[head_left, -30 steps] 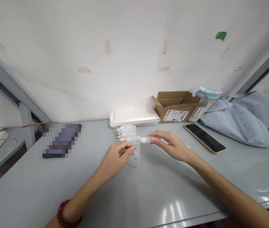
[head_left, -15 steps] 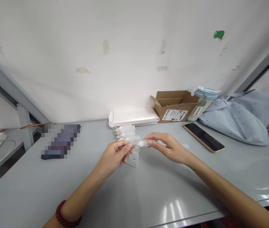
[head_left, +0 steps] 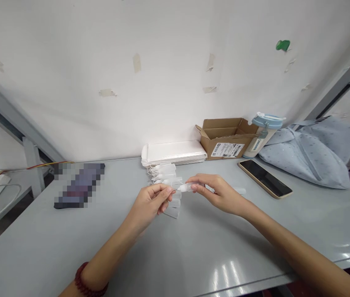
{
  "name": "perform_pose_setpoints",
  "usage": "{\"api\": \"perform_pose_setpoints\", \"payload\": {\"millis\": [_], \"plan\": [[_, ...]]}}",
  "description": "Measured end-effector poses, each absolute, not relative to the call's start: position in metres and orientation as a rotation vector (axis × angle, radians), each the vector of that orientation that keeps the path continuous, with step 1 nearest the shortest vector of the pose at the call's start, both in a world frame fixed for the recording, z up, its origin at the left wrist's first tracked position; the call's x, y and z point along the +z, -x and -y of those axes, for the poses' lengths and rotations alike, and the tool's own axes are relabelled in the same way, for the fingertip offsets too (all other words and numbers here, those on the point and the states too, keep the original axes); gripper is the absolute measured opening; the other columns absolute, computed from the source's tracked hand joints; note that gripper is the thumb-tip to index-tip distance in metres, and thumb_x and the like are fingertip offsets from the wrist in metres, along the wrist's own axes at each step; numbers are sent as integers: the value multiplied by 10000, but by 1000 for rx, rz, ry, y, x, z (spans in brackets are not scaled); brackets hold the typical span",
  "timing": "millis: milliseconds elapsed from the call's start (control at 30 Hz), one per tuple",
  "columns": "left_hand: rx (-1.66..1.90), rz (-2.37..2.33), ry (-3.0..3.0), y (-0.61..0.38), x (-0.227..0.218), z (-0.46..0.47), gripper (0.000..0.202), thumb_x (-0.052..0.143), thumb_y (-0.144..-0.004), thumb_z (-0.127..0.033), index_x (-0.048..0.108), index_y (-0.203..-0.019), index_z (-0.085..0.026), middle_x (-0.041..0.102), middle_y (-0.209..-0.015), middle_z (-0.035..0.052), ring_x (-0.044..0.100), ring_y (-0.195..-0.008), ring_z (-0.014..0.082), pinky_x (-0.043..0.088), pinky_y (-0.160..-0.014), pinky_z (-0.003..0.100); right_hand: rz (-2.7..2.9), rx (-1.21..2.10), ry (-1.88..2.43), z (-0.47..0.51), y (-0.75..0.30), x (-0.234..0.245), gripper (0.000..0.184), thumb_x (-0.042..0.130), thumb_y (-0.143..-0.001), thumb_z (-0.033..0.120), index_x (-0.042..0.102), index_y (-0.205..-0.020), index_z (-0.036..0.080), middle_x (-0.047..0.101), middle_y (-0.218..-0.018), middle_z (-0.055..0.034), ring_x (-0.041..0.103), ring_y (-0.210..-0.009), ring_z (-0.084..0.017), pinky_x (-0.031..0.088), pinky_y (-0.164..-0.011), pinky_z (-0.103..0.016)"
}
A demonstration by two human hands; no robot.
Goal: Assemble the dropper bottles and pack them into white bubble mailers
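Note:
My right hand point(head_left: 216, 193) pinches a small translucent bottle point(head_left: 185, 188) between thumb and fingers. The bottle's white pointed tip faces left, almost touching my left hand point(head_left: 150, 202). The fingers of that hand are pressed together in a pinch at the tip; what they hold is too small to make out. Under and behind my left hand lies a row of similar translucent bottles point(head_left: 168, 169) with white tips and thin white strings, partly covered by my fingers. Another clear tube point(head_left: 240, 191) shows just behind my right wrist.
Against the wall lie stacked white flat boxes point(head_left: 175, 152), an open cardboard box point(head_left: 227, 142) and a blue-lidded cup point(head_left: 263, 134). A phone point(head_left: 266, 178) and a pale blue cloth bag point(head_left: 311, 156) are at the right. A blurred dark object point(head_left: 82, 185) lies left on the grey table point(head_left: 125, 268).
Both hands stay almost where they were. The right fingers and the bottle have shifted very slightly. Nothing has been let go.

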State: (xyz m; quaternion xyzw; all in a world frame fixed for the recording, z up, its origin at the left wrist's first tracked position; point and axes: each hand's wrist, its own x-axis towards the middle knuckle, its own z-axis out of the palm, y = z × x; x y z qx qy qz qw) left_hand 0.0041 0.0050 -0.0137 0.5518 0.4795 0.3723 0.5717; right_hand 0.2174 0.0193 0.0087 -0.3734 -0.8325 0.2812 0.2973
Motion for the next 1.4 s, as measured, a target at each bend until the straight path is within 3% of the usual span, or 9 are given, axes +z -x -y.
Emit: {"api": "perform_pose_setpoints", "payload": {"millis": [667,933,1400], "plan": [[943,-1367,-1498,-12,-17,6,288,510,-812,-415,514,-640,-185,389,-483,-57,340,-450,84,275,-430,202,2136,513,959,-6,-196,-25,279,358,-953,287,590,-1059,174,573,-742,-39,527,-648,-139,429,-604,-255],[1030,-1265,-1451,-3,-7,-2,322,483,-839,-414,572,-646,-171,426,-457,-45,403,-465,90,328,-476,209,2054,607,1055,-8,-195,-20,257,409,-933,299,609,-1042,179,584,-741,-29,518,-646,-137,395,-582,-256],[1049,-1257,-1493,4,-4,-15,215,578,-769,-372,619,-740,-163,579,-650,-7,443,-505,83,388,-495,208,1970,528,1054,-31,-192,-10,208,530,-871,332,608,-999,187,639,-807,-28,516,-636,-125,422,-568,-247]]}}
